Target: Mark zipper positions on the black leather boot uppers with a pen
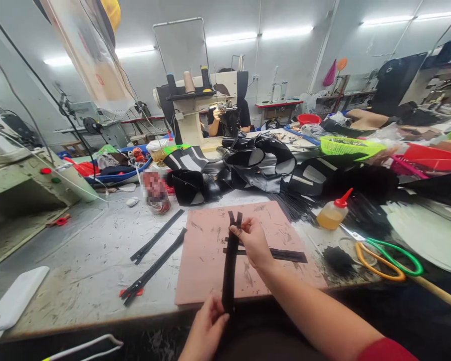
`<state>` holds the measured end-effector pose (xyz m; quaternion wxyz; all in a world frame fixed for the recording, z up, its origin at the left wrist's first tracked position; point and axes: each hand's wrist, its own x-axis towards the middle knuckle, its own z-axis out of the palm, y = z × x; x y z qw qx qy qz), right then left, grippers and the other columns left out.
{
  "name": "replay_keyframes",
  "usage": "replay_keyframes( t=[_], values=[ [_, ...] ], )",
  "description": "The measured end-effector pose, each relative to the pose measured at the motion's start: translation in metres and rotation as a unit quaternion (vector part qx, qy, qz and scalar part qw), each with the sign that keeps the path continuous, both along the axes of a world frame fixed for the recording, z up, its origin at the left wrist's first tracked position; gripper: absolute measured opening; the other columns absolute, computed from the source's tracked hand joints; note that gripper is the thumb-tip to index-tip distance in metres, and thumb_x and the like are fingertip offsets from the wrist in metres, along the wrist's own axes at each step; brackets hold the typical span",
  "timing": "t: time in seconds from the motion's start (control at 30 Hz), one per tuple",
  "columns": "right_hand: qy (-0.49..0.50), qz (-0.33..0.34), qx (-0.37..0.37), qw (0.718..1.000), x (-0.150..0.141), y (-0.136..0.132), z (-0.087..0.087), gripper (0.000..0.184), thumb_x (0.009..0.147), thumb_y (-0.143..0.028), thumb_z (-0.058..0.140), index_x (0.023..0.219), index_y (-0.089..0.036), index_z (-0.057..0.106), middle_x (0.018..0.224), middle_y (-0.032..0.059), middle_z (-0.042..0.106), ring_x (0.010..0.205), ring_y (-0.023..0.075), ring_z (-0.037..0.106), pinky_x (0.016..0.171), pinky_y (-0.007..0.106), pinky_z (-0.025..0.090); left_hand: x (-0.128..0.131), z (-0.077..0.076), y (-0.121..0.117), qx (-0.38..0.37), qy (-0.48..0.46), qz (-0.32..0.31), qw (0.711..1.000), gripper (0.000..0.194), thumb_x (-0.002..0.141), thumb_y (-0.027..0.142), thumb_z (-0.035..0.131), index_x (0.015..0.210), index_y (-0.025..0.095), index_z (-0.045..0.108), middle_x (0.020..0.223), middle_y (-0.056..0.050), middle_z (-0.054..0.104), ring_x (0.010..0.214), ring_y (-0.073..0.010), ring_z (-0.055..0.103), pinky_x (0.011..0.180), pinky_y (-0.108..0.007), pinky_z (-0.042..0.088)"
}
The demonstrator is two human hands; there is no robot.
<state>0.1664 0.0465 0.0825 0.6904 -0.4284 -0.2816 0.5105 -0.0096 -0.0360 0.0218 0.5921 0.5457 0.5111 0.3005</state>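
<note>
A black zipper (231,265) is stretched lengthwise over the pink board (199,240). My right hand (253,243) pinches its far end, where the two tapes part in a fork. Below, at the board's front edge, my left hand (208,326) grips the near end. Beneath my right wrist another black zipper strip (287,254) lies across the board, partly hidden. Left of the board two more zippers rest on the table, an upper zipper (158,235) and a lower zipper (156,268); the lower one's end lies over a small red piece.
Black leather pieces (255,160) pile up behind the board. To the right are a glue bottle (332,213) with a red tip and scissors (383,258) with green and orange handles. A white power bank (17,301) lies left. Behind the sewing machine (203,105) sits another person.
</note>
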Motion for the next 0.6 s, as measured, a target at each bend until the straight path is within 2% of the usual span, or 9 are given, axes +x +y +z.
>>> replay_keyframes(
  t=[0.07,0.13,0.2,0.23,0.3,0.37,0.47,0.53,0.6],
  values=[
    [-0.049,0.068,0.025,0.996,0.0,-0.007,0.005,0.045,0.054,-0.036,0.075,0.069,-0.022,0.035,0.062,-0.0084,0.043,0.06,0.0096,0.047,0.059,0.023,0.037,-0.006,0.014,0.009,0.025,0.061,-0.059,0.996,0.027,0.052,0.028,0.075,0.064,0.019,0.053,0.073,-0.003,0.065,0.072,-0.019,0.058,0.067,-0.027,0.043],
    [-0.101,0.182,0.049,0.977,-0.003,-0.017,0.008,0.04,0.058,-0.034,0.073,0.068,-0.022,0.036,0.061,-0.0081,0.041,0.057,0.0087,0.043,0.056,0.023,0.035,-0.008,0.033,0.02,0.038,0.027,-0.008,0.999,0.031,0.053,0.034,0.074,0.071,0.019,0.055,0.084,-0.006,0.066,0.078,-0.0207,0.059,0.067,-0.028,0.045],
    [-0.143,0.299,0.064,0.941,-0.006,-0.028,0.009,0.035,0.062,-0.03,0.07,0.068,-0.022,0.036,0.062,-0.0073,0.042,0.056,0.0086,0.04,0.055,0.022,0.034,-0.004,0.052,0.031,0.015,-0.074,0.072,0.994,0.036,0.06,0.043,0.068,0.084,0.02,0.054,0.085,-0.006,0.064,0.076,-0.0194,0.06,0.06,-0.027,0.047],
    [-0.164,0.34,0.064,0.924,-0.007,-0.033,0.008,0.033,0.063,-0.028,0.069,0.068,-0.022,0.037,0.063,-0.0066,0.043,0.057,0.0089,0.041,0.055,0.023,0.034,-0.001,0.06,0.037,0.0,-0.11,0.084,0.99,0.039,0.061,0.042,0.068,0.09,0.02,0.052,0.081,-0.004,0.063,0.07,-0.0174,0.059,0.055,-0.025,0.046],
    [-0.205,0.375,0.052,0.903,-0.003,-0.038,0.007,0.03,0.063,-0.024,0.067,0.069,-0.021,0.038,0.065,-0.0057,0.044,0.059,0.0098,0.041,0.056,0.023,0.034,0.008,0.07,0.047,-0.022,-0.135,0.07,0.988,0.041,0.057,0.035,0.072,0.089,0.019,0.051,0.07,0.0,0.059,0.061,-0.0136,0.056,0.048,-0.021,0.044],
    [-0.242,0.372,0.03,0.896,0.009,-0.035,0.009,0.027,0.063,-0.022,0.064,0.07,-0.021,0.039,0.064,-0.006,0.043,0.058,0.01,0.041,0.054,0.023,0.034,0.018,0.073,0.06,-0.005,-0.128,0.072,0.989,0.04,0.053,0.028,0.073,0.084,0.018,0.051,0.062,0.003,0.055,0.057,-0.0116,0.054,0.047,-0.02,0.044],
    [-0.344,0.329,0.01,0.879,0.039,-0.014,0.015,0.019,0.065,-0.02,0.059,0.07,-0.022,0.041,0.063,-0.0051,0.044,0.06,0.0118,0.043,0.055,0.024,0.036,0.029,0.066,0.09,0.056,-0.109,0.144,0.982,0.038,0.055,0.029,0.07,0.084,0.019,0.049,0.059,0.005,0.052,0.055,-0.0105,0.054,0.051,-0.022,0.047],
    [-0.463,0.249,0.015,0.85,0.059,0.007,0.019,0.013,0.067,-0.018,0.057,0.07,-0.021,0.044,0.068,-0.0019,0.051,0.067,0.0154,0.049,0.062,0.029,0.039,0.034,0.059,0.119,0.081,-0.087,0.191,0.974,0.035,0.062,0.03,0.066,0.088,0.019,0.046,0.063,0.006,0.052,0.056,-0.0089,0.055,0.056,-0.023,0.049],
    [-0.579,0.135,0.037,0.804,0.075,0.026,0.022,0.01,0.068,-0.015,0.055,0.073,-0.021,0.049,0.083,0.0037,0.057,0.081,0.0203,0.052,0.074,0.034,0.04,0.038,0.05,0.152,0.101,-0.048,0.227,0.967,0.029,0.072,0.029,0.061,0.094,0.019,0.045,0.067,0.005,0.052,0.058,-0.0076,0.056,0.06,-0.024,0.05]
  ],
)
